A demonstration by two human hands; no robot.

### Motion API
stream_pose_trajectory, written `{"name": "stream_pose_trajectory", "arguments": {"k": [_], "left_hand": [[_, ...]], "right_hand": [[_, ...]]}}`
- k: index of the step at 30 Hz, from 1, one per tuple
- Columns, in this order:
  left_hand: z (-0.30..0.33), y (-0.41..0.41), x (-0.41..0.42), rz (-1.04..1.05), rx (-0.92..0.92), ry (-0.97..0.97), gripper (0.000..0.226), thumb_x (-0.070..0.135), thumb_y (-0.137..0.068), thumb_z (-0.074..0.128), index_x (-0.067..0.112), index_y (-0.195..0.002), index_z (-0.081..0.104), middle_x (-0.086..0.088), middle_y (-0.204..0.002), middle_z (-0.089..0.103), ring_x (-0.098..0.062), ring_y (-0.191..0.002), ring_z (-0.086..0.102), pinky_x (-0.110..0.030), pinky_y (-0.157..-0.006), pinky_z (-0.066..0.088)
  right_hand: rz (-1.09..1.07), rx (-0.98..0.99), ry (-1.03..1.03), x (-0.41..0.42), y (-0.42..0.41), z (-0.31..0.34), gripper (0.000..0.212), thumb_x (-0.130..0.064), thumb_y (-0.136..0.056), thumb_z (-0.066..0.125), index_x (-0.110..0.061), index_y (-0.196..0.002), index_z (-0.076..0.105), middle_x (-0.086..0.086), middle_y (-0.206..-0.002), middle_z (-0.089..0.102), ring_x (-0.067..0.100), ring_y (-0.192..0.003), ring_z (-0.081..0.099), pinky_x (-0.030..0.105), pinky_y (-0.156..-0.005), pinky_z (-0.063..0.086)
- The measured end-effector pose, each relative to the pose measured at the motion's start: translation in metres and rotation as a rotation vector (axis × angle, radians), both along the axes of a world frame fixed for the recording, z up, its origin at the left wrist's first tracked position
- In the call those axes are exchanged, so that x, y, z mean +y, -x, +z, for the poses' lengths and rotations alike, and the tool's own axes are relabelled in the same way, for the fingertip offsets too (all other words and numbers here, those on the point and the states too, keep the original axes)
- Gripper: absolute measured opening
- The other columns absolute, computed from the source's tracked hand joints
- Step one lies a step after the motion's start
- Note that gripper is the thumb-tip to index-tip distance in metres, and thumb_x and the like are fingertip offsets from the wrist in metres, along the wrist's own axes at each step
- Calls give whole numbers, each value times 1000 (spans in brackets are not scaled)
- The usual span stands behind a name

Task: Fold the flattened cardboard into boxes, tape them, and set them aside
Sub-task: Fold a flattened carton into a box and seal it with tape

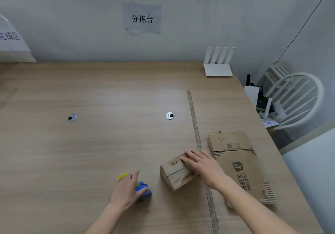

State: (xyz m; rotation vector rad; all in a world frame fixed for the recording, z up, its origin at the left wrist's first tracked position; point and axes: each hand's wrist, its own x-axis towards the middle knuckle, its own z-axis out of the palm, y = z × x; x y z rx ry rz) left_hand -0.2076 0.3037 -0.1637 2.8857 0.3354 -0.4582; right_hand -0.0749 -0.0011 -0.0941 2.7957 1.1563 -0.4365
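Small folded brown cardboard box [176, 173] sits on the light wood-grain table [90, 152], near the front edge, right of centre. Top flaps look closed, seam running along the length; handwritten mark on the top face near its left end.

Right hand [201, 163] lies flat on the box top, fingers straight and slightly spread, pressing down on the right end. Not curled round anything.

Left hand [126, 188] is on the blue-and-yellow handheld tape dispenser [143, 188], which rests on the table just left of the box, apart from it. Fingers curl over the yellow roll and thumb side sits against the blue body, so it reads as a grip, though the hand covers most of the tool and the exact hold is hard to confirm.

Flattened brown cardboard sheets [241, 166] lie in a stack right of the box, near the table's right edge. The top one carries a printed bag logo and Chinese text; a smaller flattened piece sits behind it.

A worn strip of tape [194, 123] runs front to back across the table, passing between the box and the flat stack.

Further back: two round metal cable grommets [170, 116], a white router with four antennas [218, 65] at the far right corner, a paper sign on the wall [142, 18], a white chair [297, 96] off the right side.
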Motion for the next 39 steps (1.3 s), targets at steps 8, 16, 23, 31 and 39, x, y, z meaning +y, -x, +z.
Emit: {"name": "stream_pose_trajectory", "arguments": {"k": [8,16,23,31,39], "left_hand": [[34,-35,-67,-227,-248,484,69,68,-93,50,49,-153,24,12,-157,32,-9,-141,37,-27,-107,39],[29,-42,-91,-154,-198,550,64,53,-93,63,37,-150,40,12,-127,55,-7,-99,58,-17,-84,43],[31,-30,-81,-141,-187,558,73,84,-80,46,55,-146,31,29,-118,50,7,-92,53,-14,-81,45],[3,13,-18,-7,-122,111,89,82,-85,43,33,-157,23,14,-137,50,-6,-120,52,-22,-95,40],[-9,27,3,-47,-48,46,90,77,-86,47,31,-159,18,12,-143,42,-8,-127,46,-20,-101,36]], "right_hand": [[-622,-166,-432,-5,50,-12,68,-8,-80,68,-26,-143,50,1,-145,46,18,-122,56,35,-101,51],[-793,500,-701,16,67,-21,70,-39,-102,54,-38,-160,15,-5,-163,20,14,-151,23,34,-123,22],[-727,500,-687,24,56,-18,56,-22,-107,43,-40,-157,26,-6,-168,14,10,-155,10,33,-126,13],[-758,311,-661,24,59,-23,50,-35,-103,49,-39,-152,38,-7,-165,24,11,-151,22,36,-121,26],[-428,-30,-458,55,-39,-1,42,-36,-102,50,-25,-143,50,-11,-145,49,13,-136,42,33,-110,37]]}}
